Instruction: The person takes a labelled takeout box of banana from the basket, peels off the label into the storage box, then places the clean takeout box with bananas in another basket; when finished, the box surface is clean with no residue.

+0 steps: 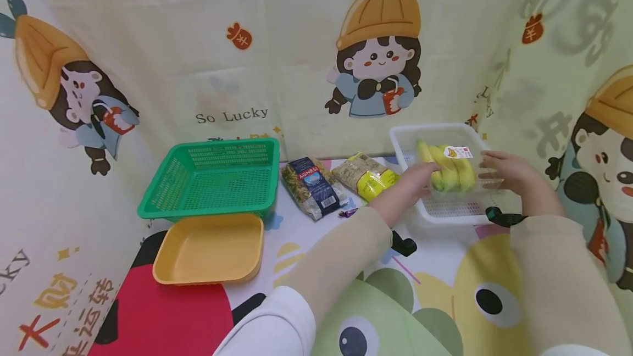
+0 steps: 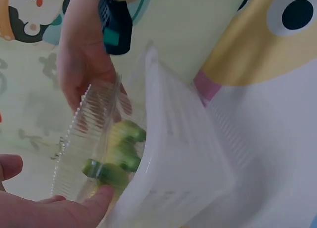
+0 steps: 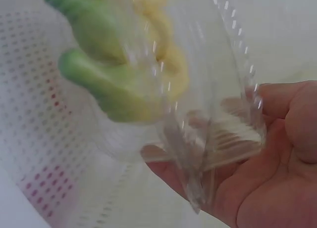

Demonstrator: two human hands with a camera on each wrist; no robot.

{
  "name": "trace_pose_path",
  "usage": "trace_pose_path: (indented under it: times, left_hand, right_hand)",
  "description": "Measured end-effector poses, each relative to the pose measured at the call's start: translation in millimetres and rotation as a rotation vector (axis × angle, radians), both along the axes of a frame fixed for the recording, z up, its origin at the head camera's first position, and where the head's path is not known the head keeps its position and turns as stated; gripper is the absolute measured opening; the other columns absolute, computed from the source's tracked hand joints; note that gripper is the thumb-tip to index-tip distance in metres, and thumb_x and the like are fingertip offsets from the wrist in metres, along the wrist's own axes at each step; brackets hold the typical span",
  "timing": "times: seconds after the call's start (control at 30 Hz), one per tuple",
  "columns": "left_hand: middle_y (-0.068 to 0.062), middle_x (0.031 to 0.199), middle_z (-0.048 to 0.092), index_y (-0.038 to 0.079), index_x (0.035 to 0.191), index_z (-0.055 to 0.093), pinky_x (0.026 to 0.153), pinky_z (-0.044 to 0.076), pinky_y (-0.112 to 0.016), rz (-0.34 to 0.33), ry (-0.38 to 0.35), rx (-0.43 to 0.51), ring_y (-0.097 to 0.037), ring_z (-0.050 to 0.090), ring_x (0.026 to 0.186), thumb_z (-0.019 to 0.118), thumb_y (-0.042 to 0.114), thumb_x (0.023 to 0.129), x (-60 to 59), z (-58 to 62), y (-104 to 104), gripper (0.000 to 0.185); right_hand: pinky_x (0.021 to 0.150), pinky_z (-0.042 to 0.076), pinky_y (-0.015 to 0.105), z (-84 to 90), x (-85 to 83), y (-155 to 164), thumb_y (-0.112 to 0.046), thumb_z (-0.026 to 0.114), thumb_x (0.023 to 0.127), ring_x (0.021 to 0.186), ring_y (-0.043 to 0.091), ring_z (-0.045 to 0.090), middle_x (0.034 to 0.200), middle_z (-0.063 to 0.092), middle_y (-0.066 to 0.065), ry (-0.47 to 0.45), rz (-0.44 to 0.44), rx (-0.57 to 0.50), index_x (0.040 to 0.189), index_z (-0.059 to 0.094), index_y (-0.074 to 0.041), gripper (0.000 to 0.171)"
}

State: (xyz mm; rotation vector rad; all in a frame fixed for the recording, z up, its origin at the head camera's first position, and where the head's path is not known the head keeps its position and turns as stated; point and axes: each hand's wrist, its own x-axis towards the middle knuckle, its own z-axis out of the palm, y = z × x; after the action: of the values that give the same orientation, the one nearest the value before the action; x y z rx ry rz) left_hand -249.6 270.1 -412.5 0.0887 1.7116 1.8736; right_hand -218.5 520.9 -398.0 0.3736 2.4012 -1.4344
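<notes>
A clear plastic box of bananas (image 1: 452,172), yellow with green ends and a white label, sits tilted over the white basket (image 1: 457,218). My left hand (image 1: 406,188) holds the box at its left side; in the left wrist view, its fingertip (image 2: 103,196) touches the plastic near a green banana end. At the opposite end, my right hand (image 1: 516,173) grips the box, with the thumb at the ridged rim and the other fingers underneath, as the right wrist view shows. Whether the box's underside touches the basket floor is hidden.
Left of the white basket lie a yellow-labelled bag (image 1: 368,176) and a dark blue Agnesi pasta bag (image 1: 314,187). A small purple wrapper (image 1: 348,213) is near my left wrist. Farther left stand a green basket (image 1: 225,180) and a yellow tray (image 1: 210,251). Printed cloth hangs behind.
</notes>
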Motion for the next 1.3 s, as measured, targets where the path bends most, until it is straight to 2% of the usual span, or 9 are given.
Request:
trace_pose_path:
  times: [0.07, 0.17, 0.37, 0.57, 0.7, 0.87, 1.03, 1.1, 1.3]
  left_hand:
    - [-0.008, 0.127, 0.061, 0.006, 0.126, 0.062, 0.103, 0.049, -0.047, -0.036, 0.052, -0.018, -0.023, 0.058, 0.116, 0.058, 0.028, 0.092, -3.3, 2.3, -7, 0.04]
    - [-0.006, 0.139, 0.056, 0.01, 0.139, 0.054, 0.1, 0.052, -0.043, -0.064, 0.113, -0.062, -0.023, 0.056, 0.124, 0.057, 0.03, 0.094, -4.4, 9.3, -18, 0.049]
    - [-0.004, 0.14, 0.055, 0.022, 0.145, 0.048, 0.094, 0.054, -0.036, -0.058, 0.195, -0.141, -0.022, 0.06, 0.118, 0.059, 0.032, 0.094, -3.7, 20.9, -43, 0.053]
    - [-0.011, 0.136, 0.057, 0.022, 0.15, 0.038, 0.087, 0.057, -0.032, -0.04, 0.248, -0.136, -0.021, 0.064, 0.106, 0.06, 0.035, 0.095, -8.3, 15.1, -72, 0.06]
    - [-0.012, 0.143, 0.053, 0.022, 0.157, 0.026, 0.088, 0.057, -0.033, -0.047, 0.26, -0.146, -0.022, 0.065, 0.111, 0.058, 0.041, 0.096, -9.1, 10.6, -96, 0.071]
    - [-0.013, 0.148, 0.049, 0.019, 0.157, 0.028, 0.088, 0.057, -0.035, -0.078, 0.309, -0.157, -0.023, 0.06, 0.118, 0.056, 0.045, 0.098, -6.1, 1.5, -128, 0.07]
    - [-0.014, 0.116, 0.061, 0.013, 0.141, 0.048, 0.081, 0.055, -0.038, -0.07, 0.449, -0.227, -0.023, 0.062, 0.099, 0.055, 0.045, 0.098, -0.1, -9.7, -161, 0.054]
    - [-0.012, 0.114, 0.061, 0.015, 0.137, 0.051, 0.086, 0.054, -0.04, -0.045, 0.489, -0.27, -0.024, 0.062, 0.103, 0.055, 0.046, 0.098, 3.7, -12.9, -173, 0.05]
    - [-0.01, 0.157, 0.034, 0.03, 0.156, 0.031, 0.106, 0.045, -0.049, 0.023, 0.423, -0.313, -0.031, 0.045, 0.137, 0.054, 0.052, 0.097, 14.1, -22.7, -204, 0.067]
  right_hand:
    - [0.092, 0.057, 0.035, 7.1, 1.3, -4, -0.042, 0.023, 0.107, 0.097, -0.003, 0.06, 0.157, 0.009, 0.038, 0.017, 0.02, 0.014, 0.157, -0.008, -0.004, 0.07]
    - [0.091, 0.057, 0.035, 16.8, 3.3, -12, -0.045, 0.024, 0.106, 0.089, -0.012, 0.057, 0.157, 0.01, 0.039, 0.046, 0.04, 0.031, 0.157, -0.008, -0.003, 0.073]
    - [0.09, 0.057, 0.033, 31.0, 6.2, -33, -0.05, 0.028, 0.105, 0.09, -0.015, 0.056, 0.157, 0.016, 0.036, 0.101, 0.042, 0.062, 0.158, -0.004, -0.006, 0.076]
    - [0.087, 0.058, 0.03, 34.3, 9.1, -58, -0.052, 0.036, 0.103, 0.091, -0.016, 0.057, 0.155, 0.027, 0.031, 0.173, 0.019, 0.085, 0.16, 0.008, -0.01, 0.076]
    - [0.082, 0.059, 0.025, 33.7, 12.0, -79, -0.055, 0.039, 0.101, 0.091, -0.015, 0.057, 0.153, 0.033, 0.028, 0.21, 0.008, 0.09, 0.16, 0.015, -0.012, 0.077]
    - [0.078, 0.058, 0.024, 29.8, 18.5, -111, -0.056, 0.04, 0.1, 0.098, -0.006, 0.059, 0.151, 0.04, 0.027, 0.229, 0.008, 0.119, 0.159, 0.019, -0.014, 0.075]
    - [0.08, 0.059, 0.03, 22.5, 22.8, -144, -0.055, 0.041, 0.101, 0.12, 0.026, 0.058, 0.15, 0.042, 0.025, 0.247, 0.02, 0.143, 0.158, 0.023, -0.016, 0.072]
    - [0.083, 0.06, 0.035, 19.1, 24.2, -156, -0.055, 0.042, 0.101, 0.124, 0.035, 0.054, 0.15, 0.043, 0.026, 0.253, 0.022, 0.131, 0.158, 0.023, -0.015, 0.072]
    - [0.088, 0.057, 0.045, 7.2, 27.6, -191, -0.054, 0.044, 0.1, 0.127, 0.041, 0.05, 0.149, 0.042, 0.028, 0.268, 0.012, 0.086, 0.157, 0.025, -0.012, 0.073]
